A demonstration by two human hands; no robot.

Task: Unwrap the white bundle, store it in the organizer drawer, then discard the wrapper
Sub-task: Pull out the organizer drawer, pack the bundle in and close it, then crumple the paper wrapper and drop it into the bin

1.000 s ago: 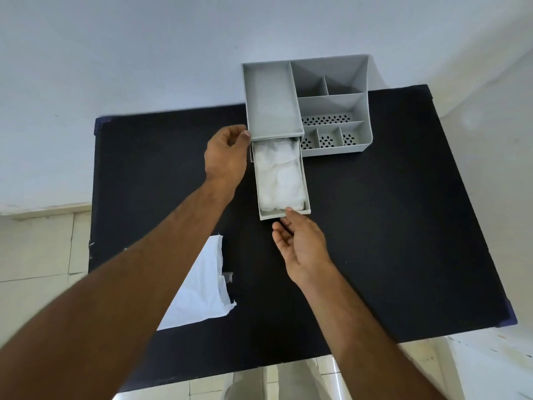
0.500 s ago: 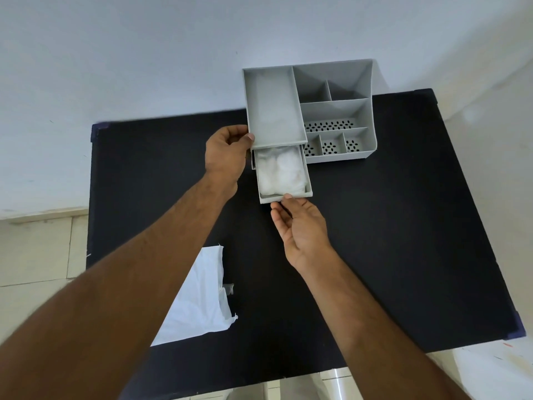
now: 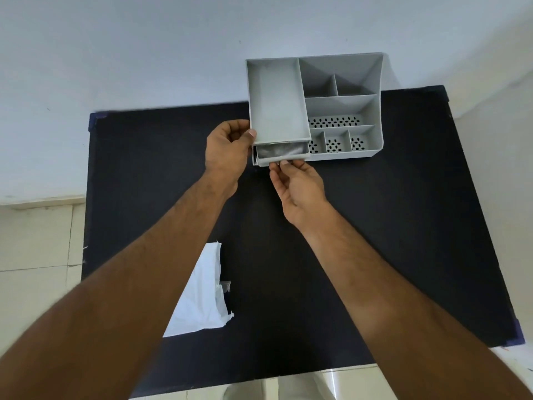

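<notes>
Nearest: white wrapper [image 3: 202,295] lies flat on the black table [image 3: 403,226], near its front-left edge, partly under the left forearm, well apart from the organizer. No hand touches it.

Mid: right hand [image 3: 300,186] w/ fingers curled, fingertips [image 3: 284,163] on the front lip of the drawer [image 3: 279,160]; looks like a light pinch on that lip. Left hand [image 3: 227,151] curled round the organizer's left front corner, thumb pressed on the tray edge, bracing it.

Drawer sits almost fully in, only a narrow strip sticking out at the organizer's lower left. White bundle [image 3: 281,151] is inside, visible as a shaded strip thru the gap.

Far: grey organizer [image 3: 372,82] at the table's back edge, against the wall [image 3: 144,53]; perforated compartments on its right side.
</notes>
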